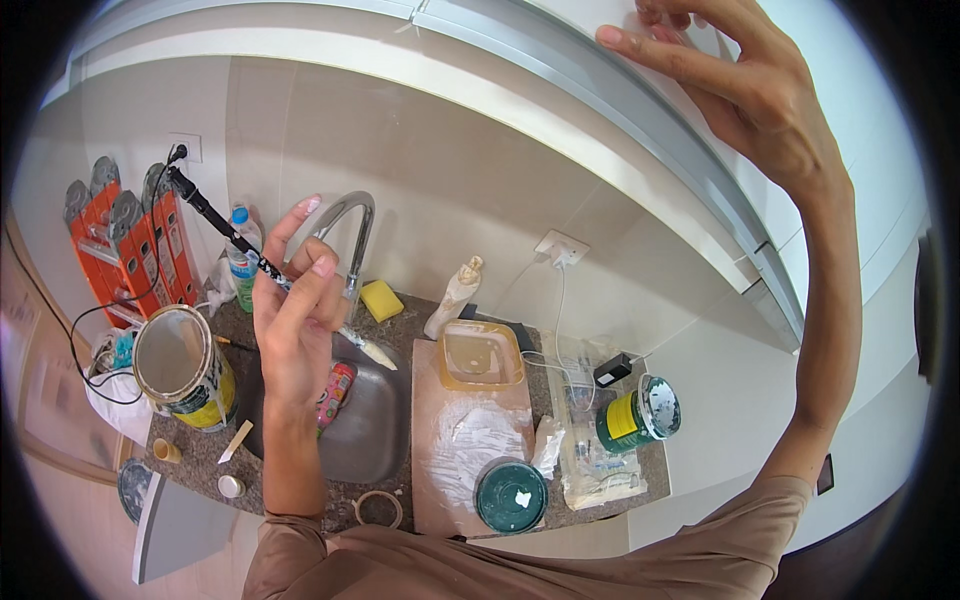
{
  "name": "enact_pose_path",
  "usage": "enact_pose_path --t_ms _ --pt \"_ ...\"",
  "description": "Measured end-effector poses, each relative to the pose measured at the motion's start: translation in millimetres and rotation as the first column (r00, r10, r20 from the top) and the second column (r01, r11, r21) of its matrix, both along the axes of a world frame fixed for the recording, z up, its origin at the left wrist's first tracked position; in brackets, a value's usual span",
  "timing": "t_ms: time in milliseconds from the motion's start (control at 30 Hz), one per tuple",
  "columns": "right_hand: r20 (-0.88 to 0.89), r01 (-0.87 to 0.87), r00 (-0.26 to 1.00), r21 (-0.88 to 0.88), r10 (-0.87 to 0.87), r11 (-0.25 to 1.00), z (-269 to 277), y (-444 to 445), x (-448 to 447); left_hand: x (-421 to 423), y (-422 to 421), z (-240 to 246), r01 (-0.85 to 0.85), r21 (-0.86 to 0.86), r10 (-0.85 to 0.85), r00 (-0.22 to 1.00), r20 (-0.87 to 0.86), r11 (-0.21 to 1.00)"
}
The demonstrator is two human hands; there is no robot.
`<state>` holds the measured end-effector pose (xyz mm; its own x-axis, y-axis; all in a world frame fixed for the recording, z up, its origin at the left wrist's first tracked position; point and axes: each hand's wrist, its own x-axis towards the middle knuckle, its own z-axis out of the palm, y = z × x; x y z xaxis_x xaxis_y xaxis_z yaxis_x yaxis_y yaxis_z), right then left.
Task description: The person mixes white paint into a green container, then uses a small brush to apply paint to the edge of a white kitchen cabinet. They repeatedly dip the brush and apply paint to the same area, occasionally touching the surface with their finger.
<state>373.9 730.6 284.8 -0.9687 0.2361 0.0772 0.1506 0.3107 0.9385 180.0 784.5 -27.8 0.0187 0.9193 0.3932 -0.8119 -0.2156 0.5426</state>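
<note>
My left hand (296, 307) is raised over the sink with its fingers closed around a black-handled paintbrush (231, 232). The brush slants from upper left to lower right, and its tip is coated white. A white smear marks one extended fingertip. Up at the top right, my right hand (742, 82) is beside the white cabinet (855, 127), fingers bent and apart, with nothing visible in it. Whether its fingertips touch the cabinet I cannot tell. Below my left hand, a pink can (335, 394) lies in the steel sink (375, 442), partly hidden by my wrist.
A large paint can (199, 390) stands left of the sink, near an orange folded ladder (131, 251). A curved faucet (366, 232) rises behind. Right of the sink are a board (439, 491), a plastic tub (480, 356), a green lid (512, 499) and a smaller paint can (626, 420).
</note>
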Motion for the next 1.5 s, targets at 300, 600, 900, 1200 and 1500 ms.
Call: enact_pose_path --t_ms 300,600,900,1200,1500 --pt "0.078 -0.005 0.997 0.003 0.004 1.000 2 -4 11 -3 1 1 -0.006 0.020 0.006 0.999 0.035 1.000" --pt "-0.467 -0.157 0.884 -0.342 -0.022 0.926 -5 -15 30 -2 4 3 -0.008 0.029 0.007 1.000 0.028 1.000" --pt "-0.117 0.044 0.991 -0.134 -0.060 0.990 -9 -14 26 -3 2 1 -0.036 0.009 0.036 0.999 0.012 0.999" --pt "0.020 0.039 0.999 -0.071 -0.038 0.997 -7 -21 31 -2 4 -2 -0.015 0.027 0.014 0.999 0.048 1.000" --pt "-0.190 -0.027 0.980 -0.391 -0.052 0.920 -1 -29 48 -1 5 0 -0.050 0.030 0.049 0.998 0.025 0.998"
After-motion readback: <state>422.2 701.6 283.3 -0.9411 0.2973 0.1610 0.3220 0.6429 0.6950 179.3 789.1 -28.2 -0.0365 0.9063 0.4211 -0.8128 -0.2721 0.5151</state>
